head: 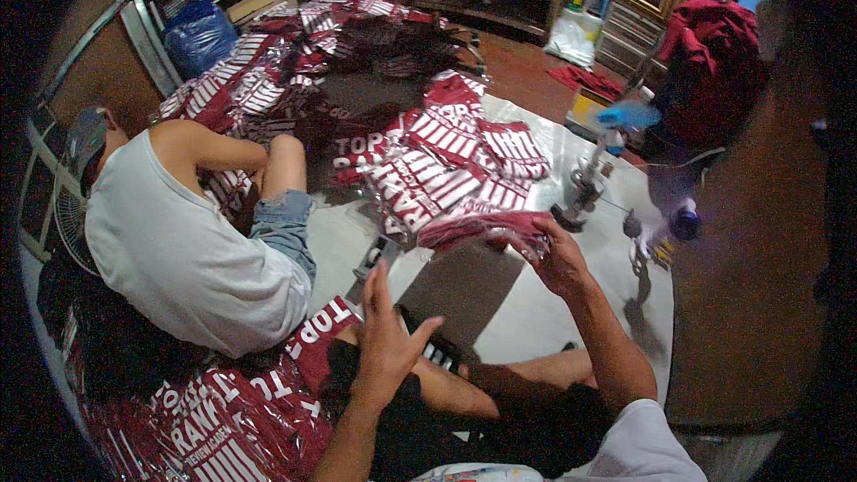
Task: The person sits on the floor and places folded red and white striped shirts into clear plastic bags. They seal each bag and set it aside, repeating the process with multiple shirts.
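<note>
My right hand [561,260] grips one end of a folded maroon garment in a clear plastic bag [482,231], held above the white sheet. Lower and to the left, my left hand [392,341] is raised with its fingers apart and holds nothing. Just beyond the held bag lies a pile of bagged maroon garments with white print [435,181]. More bagged garments [234,428] are heaped at the lower left, beside my left forearm.
A person in a white sleeveless top [194,248] sits bent over at the left. Behind them stretches a large heap of bagged garments [227,80], near a blue plastic bag [199,37]. A small fan with blue blades [628,117] stands right, before maroon cloth [710,73].
</note>
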The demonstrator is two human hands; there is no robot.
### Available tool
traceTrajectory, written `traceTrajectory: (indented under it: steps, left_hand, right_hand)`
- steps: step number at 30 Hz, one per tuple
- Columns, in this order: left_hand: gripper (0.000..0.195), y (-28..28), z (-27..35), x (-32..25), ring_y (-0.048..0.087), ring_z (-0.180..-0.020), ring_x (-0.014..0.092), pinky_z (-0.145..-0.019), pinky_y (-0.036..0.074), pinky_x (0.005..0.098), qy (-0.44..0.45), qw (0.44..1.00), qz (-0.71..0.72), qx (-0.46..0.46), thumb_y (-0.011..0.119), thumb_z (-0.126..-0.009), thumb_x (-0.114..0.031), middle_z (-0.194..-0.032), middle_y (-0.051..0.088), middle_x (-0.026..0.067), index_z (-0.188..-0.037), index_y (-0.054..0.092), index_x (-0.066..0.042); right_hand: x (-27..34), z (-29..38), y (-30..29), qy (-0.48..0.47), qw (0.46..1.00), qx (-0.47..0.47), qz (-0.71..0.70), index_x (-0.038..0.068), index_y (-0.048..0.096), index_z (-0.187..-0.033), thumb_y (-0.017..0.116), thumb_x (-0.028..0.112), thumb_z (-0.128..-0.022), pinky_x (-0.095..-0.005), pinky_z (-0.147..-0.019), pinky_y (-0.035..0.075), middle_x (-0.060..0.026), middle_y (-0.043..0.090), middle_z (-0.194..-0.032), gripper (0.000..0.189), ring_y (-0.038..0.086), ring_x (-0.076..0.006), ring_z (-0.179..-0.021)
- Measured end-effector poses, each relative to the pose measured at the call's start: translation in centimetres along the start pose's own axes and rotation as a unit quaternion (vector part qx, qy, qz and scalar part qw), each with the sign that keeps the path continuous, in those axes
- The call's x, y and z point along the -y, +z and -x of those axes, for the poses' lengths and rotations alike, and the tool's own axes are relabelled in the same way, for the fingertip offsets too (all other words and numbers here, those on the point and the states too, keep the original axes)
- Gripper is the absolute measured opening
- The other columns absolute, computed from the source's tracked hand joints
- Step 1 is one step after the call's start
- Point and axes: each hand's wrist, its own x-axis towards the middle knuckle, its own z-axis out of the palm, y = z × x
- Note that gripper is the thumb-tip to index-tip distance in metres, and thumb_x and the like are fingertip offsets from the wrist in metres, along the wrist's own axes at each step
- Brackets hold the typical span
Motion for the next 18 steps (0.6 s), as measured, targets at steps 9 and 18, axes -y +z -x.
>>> traceTrajectory:
  steps: [9,18]
  left_hand:
    - [0.024,7.9,-1.9,-2.3,0.074,-0.084,0.035,-0.078,0.054,0.0426,0.005,0.961,0.167,0.222,0.063,-0.094,-0.015,-0.086,0.073,0.0228,-0.104,0.072,0.005]
    - [0.022,6.4,-10.0,-8.3,0.072,-0.079,0.017,-0.073,0.057,0.032,0.106,0.969,0.087,0.206,0.059,-0.09,-0.002,-0.09,0.076,0.0139,-0.105,0.074,0.004]
  right_hand:
    - [3.1,12.3,-9.2,0.135,0.988,-0.062,0.047,0.001,0.065,-0.11,0.064,0.018,-0.102,-0.0202,-0.078,0.062,-0.0055,0.07,-0.1,0.019,0.069,-0.0113,-0.084]
    - [8.7,9.2,-10.2,0.076,0.991,-0.052,0.096,0.001,0.064,-0.105,0.07,0.012,-0.098,-0.0201,-0.071,0.057,-0.0032,0.067,-0.091,0.015,0.064,-0.0112,-0.078]
